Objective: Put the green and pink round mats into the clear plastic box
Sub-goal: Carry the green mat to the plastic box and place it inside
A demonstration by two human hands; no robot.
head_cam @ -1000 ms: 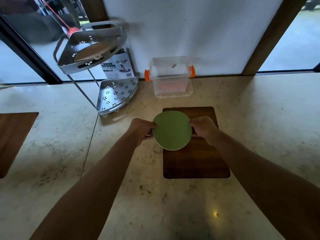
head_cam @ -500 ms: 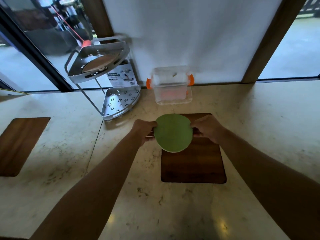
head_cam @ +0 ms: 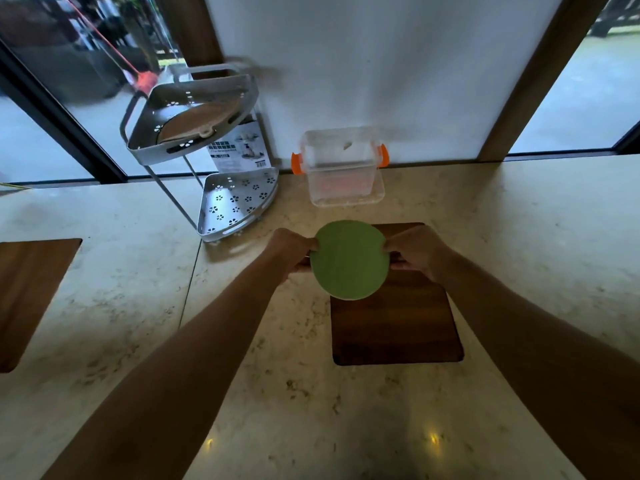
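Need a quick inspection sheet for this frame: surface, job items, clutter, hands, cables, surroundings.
Surface: pale stone counter, a seam running down its left part; dark wooden board at centre, another board at the left edge.
Job's things: green mat held above the centre board's far end; clear box with orange latches against the wall, something pinkish inside, too blurred to identify.
Clutter: two-tier metal corner rack, a round brown item on its top tier; printed carton behind it.
Grippers: left hand and right hand each pinch an opposite edge of the mat.
Cables: nothing seen.
Surroundings: white wall panel, wooden posts, glass on both sides.
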